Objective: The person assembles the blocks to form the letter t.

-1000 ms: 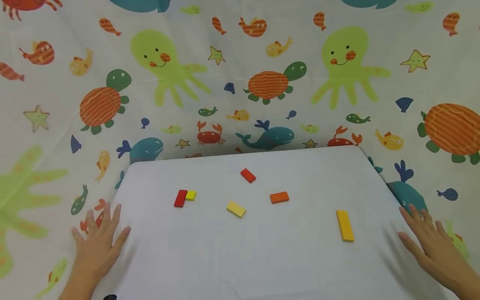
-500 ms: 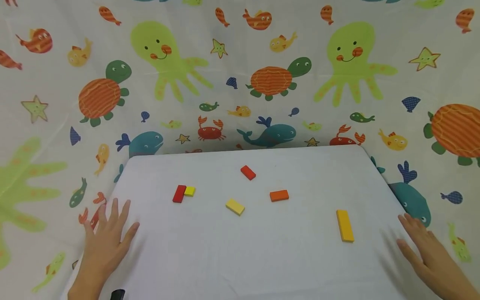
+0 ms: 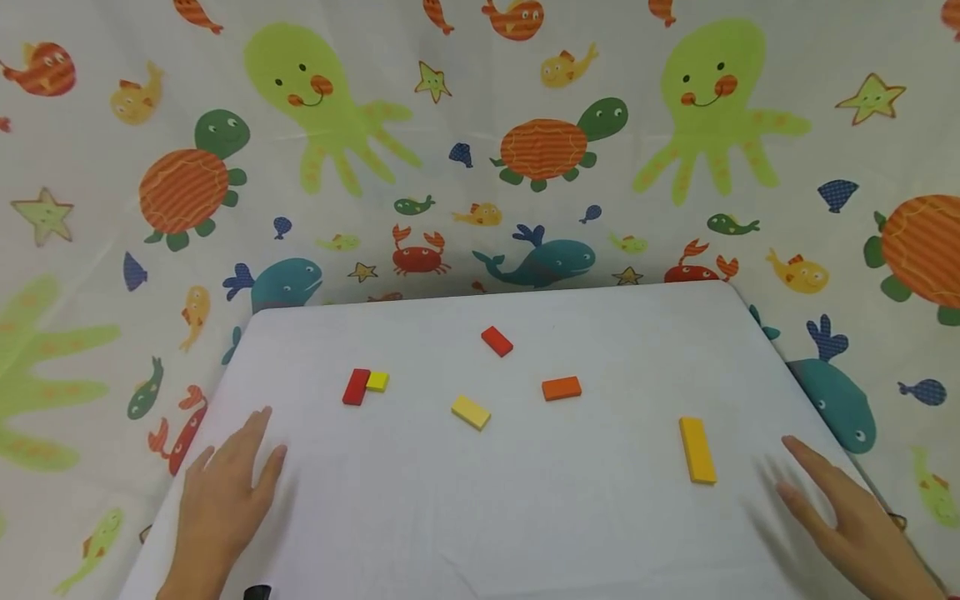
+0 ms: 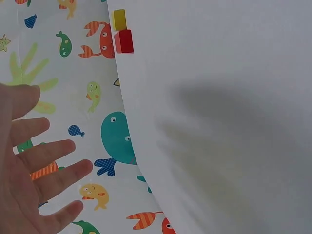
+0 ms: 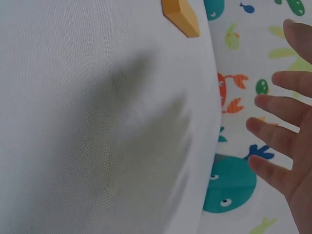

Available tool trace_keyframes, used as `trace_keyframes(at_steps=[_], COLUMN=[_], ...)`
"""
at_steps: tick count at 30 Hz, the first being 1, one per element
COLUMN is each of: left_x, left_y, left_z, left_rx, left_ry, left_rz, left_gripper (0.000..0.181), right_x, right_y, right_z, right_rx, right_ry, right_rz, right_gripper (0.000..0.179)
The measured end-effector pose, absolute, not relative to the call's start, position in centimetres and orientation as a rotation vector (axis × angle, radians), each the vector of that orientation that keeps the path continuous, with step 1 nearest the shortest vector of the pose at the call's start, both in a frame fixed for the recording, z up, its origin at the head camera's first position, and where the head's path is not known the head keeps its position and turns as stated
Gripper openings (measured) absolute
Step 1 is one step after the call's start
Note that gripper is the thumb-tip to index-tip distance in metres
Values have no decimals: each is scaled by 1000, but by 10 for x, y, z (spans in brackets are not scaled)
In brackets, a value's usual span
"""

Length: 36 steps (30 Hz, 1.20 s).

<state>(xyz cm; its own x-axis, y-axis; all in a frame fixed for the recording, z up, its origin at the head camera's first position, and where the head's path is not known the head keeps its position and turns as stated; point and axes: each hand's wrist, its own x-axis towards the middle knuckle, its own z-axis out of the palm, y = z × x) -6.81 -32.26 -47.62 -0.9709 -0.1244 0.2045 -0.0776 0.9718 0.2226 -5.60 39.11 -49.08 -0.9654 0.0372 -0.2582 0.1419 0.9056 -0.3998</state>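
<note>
Over the left side of the white table my left hand is held with fingers extended and holds nothing. Nearest to it lie a dark red block and a small yellow block, side by side; both show in the left wrist view as red block and yellow block. My right hand hovers at the right edge, its spread fingers holding nothing. A long orange-yellow block lies to its left. Mid-table are a pale yellow block, an orange block and a red block.
The white tabletop has rounded far corners. A curtain printed with sea animals hangs behind it and along both sides. Part of a black object shows at the bottom edge, by my left wrist.
My left hand has moved inward to the right and turned, its fingers closer together. My right hand has shifted slightly left and lower. The view has tilted a little; the blocks lie as before.
</note>
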Motion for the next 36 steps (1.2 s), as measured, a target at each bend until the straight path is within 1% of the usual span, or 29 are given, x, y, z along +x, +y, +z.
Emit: trace_keyframes(at_steps=[2,5,9,13,22,29,36], left_x=[-70,-71,-73,-76,-82,-87,-90], left_y=[-316,-304,-279,-252,-202,-177,-148], left_z=[-475,-476,-481,-487,-494,-496,-499], left_rx=[134,141,191,151,60,87,78], left_ry=[-2847,-2805,-2806,-2785,-2793,-2705,-2636], left_rz=[-328,-405,-574,-763,-1129,-1511,-1783], left_gripper=[67,58,51,47,44,44,43], right_x=[-57,-55,-52,-52,-53,-54,-50], right_y=[387,380,375,372,366,362,355], right_z=[-492,-496,-502,-506,-515,-518,-521], right_rx=[165,179,169,165,68,104,140], right_ry=[2838,2915,3025,3059,3077,2984,2917], right_rz=[-624,-672,-785,-850,-1019,-1032,-1066], right_gripper=[84,78,68,63,52,54,54])
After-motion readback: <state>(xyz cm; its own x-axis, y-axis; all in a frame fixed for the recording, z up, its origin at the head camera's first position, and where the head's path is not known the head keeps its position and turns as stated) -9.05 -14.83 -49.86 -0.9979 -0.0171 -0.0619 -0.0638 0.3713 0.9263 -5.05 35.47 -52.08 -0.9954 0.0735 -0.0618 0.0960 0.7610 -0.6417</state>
